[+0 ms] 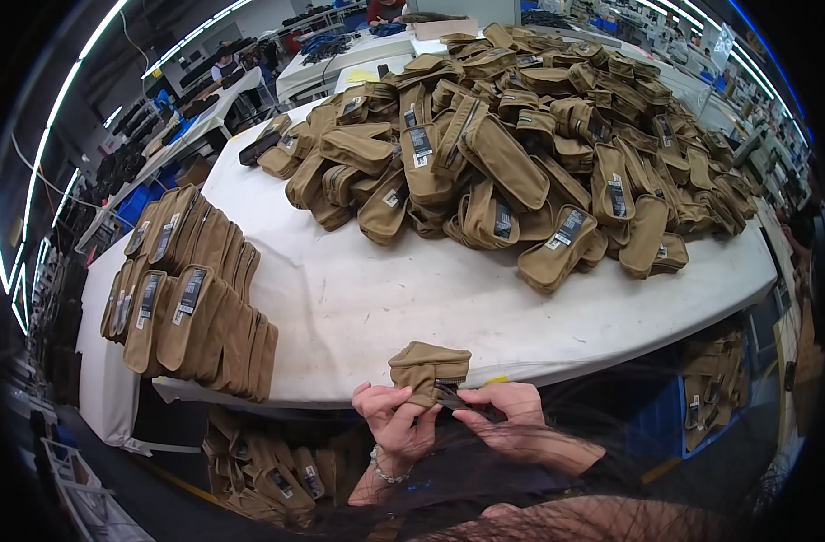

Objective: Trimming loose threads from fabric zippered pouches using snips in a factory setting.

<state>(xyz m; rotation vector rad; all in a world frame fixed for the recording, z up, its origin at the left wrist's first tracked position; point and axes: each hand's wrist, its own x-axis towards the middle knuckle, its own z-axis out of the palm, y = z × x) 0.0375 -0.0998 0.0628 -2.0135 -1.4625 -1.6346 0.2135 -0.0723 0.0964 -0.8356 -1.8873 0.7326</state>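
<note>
A tan fabric zippered pouch (429,362) is held up at the near edge of the table. My left hand (402,423) grips its lower left side, fingers pinching the cloth. My right hand (504,413) pinches a dark strip (456,400) at the pouch's zipper end; whether this is a pull tab or a strap I cannot tell. A short stretch of zipper teeth shows just above that strip. Loose strands of hair cross in front of my right hand and wrist.
A large heap of tan pouches (500,149) with tags covers the table's far side. Neat stacks of pouches (195,291) stand on the white-covered table (345,298) at left. Below are more pouches (277,467) and a blue bin (656,420). People (226,68) sit farther back.
</note>
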